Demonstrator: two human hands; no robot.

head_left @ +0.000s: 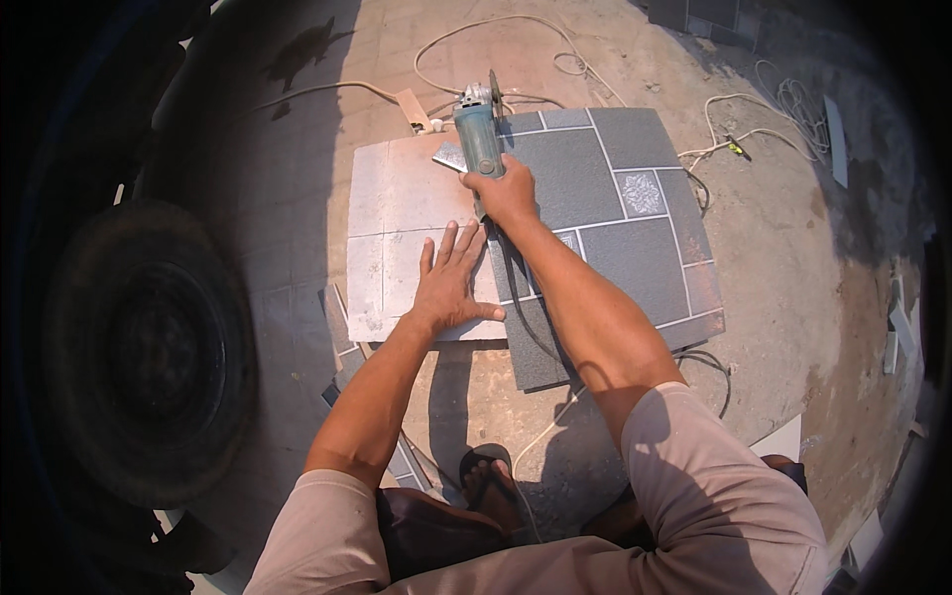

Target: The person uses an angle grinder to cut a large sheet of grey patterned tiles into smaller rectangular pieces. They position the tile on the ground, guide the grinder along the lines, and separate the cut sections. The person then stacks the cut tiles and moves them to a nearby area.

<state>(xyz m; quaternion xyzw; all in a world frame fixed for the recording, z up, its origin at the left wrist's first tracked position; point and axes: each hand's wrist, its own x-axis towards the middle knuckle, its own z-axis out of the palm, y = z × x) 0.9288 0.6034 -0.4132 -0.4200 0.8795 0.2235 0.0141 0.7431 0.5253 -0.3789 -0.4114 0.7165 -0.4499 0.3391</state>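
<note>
My right hand (pixel 504 190) grips the body of a blue-green angle grinder (pixel 478 129), whose guard and disc are at the far edge of the tiles. Its black cord runs down under my right forearm. My left hand (pixel 456 278) lies with fingers spread on a pale square tile (pixel 387 193), its thumb reaching toward the grey tile. To the right are dark grey tiles (pixel 555 178) patterned with white lines and small ornamental squares. A small narrow offcut (pixel 447 157) lies left of the grinder.
A large tyre (pixel 149 347) fills the shadowed left side. Pale cables (pixel 446 40) loop across the concrete ground (pixel 773 327) beyond and right of the tiles. Strips (pixel 835 139) and offcuts lie at the right, more tile pieces under the stack at left. My sandalled foot (pixel 486 476) is below.
</note>
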